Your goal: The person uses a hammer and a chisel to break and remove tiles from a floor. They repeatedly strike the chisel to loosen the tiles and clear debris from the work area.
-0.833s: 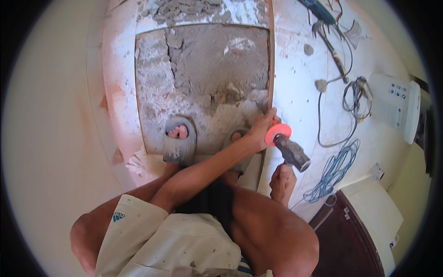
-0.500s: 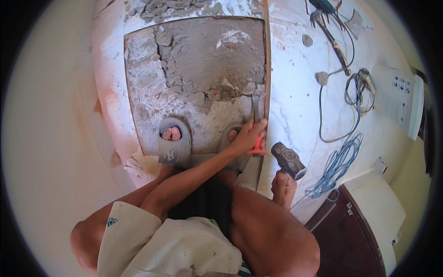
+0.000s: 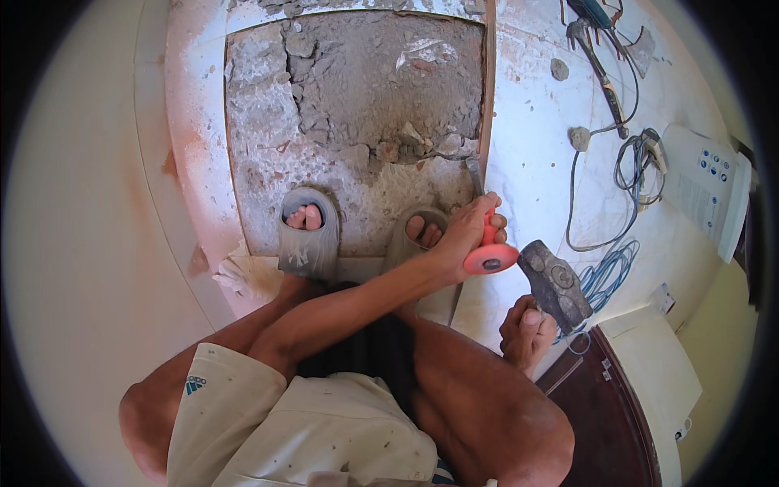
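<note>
My left hand [image 3: 466, 231] is closed around a chisel [image 3: 480, 261] with a red grip and a round red hand guard. Its steel tip rests at the right edge of the recessed floor patch [image 3: 260, 146], beside broken mortar. The guard and struck end tilt up toward me. In my right hand [image 3: 527, 329], fist wrapped round the handle, is a club hammer [image 3: 556, 284]. Its dark, worn head sits just right of the guard, apart from it. Most of the handle is hidden by the hand. Mortar chunks [image 3: 411, 134] lie along a ragged break across the patch.
My slippered feet [image 3: 307, 235] stand on the patch's near part. Right, on white tiles, lie a claw hammer [image 3: 599, 77], a dark cable [image 3: 572, 203], a coiled blue cord [image 3: 608, 272] and a white bucket [image 3: 702, 178]. A dark red panel [image 3: 604, 414] stands near right.
The chisel has tilted and shifted right, its guard now turned up toward me. The hammer has moved right with my right hand. The view has shifted slightly.
</note>
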Available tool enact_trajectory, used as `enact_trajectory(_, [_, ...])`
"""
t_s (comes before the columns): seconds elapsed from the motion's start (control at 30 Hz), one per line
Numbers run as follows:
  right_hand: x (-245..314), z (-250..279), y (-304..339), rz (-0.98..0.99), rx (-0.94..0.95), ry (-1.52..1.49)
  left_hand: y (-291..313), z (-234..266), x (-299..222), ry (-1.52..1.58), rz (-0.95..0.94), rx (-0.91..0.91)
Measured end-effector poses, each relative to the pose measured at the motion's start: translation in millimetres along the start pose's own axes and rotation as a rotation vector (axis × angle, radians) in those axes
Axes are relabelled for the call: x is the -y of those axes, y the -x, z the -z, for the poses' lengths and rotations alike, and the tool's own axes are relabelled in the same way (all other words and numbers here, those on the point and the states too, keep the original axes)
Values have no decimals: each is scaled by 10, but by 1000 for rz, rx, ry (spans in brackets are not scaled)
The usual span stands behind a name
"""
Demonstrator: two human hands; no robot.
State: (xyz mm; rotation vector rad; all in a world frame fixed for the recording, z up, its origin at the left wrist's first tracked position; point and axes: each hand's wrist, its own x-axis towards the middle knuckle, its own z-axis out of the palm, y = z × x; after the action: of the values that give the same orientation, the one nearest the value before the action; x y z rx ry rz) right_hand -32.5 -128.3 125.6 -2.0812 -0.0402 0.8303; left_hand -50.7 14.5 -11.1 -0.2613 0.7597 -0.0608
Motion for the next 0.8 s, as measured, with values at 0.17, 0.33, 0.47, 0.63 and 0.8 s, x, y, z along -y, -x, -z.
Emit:
enact_trajectory(0.17, [-243,57,-6,40,29,34,-139,38,19,-67,-27,-4])
enact_trajectory(0.33, [-249,31,47,39,22,46,-113,17,117,-112,-16,-90])
enact_trajectory(0.47, [-32,-82,120,-74,-71,-17,-132,58,90,-256,-170,-331])
enact_trajectory(0.63, [-176,-10,56,56,-33,43,-202,135,7,-246,-36,-150])
enact_trajectory(0.8, [-330,64,89,21,12,-26,-133,49,2,-247,-42,-159])
